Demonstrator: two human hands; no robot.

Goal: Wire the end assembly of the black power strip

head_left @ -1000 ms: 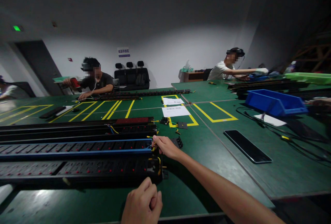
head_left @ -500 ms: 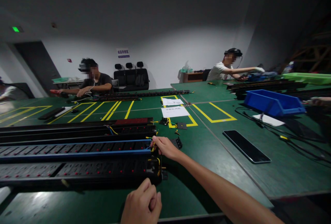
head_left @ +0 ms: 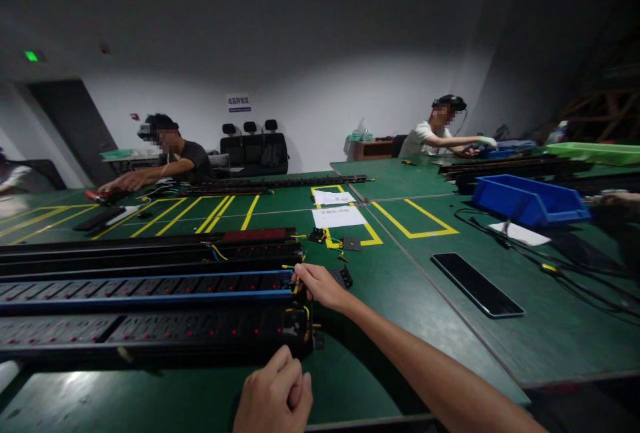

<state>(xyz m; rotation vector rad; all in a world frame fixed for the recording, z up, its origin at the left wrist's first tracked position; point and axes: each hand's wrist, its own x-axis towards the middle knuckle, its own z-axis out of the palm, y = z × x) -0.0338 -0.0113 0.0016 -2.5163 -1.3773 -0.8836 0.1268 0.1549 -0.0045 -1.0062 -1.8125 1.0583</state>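
Right hand [head_left: 321, 284], thumb and finger pinched on a yellow-green wire [head_left: 287, 267] at the right end of the blue-edged socket strip [head_left: 200, 284], which lies lengthwise leftward; left hand [head_left: 274, 389], clenched, nothing seen in it, farther from the wire, near the black strip [head_left: 200, 327].

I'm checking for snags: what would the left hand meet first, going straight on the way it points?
The left hand would probably meet the nearest black socket strip near its right end, though depth is unclear.
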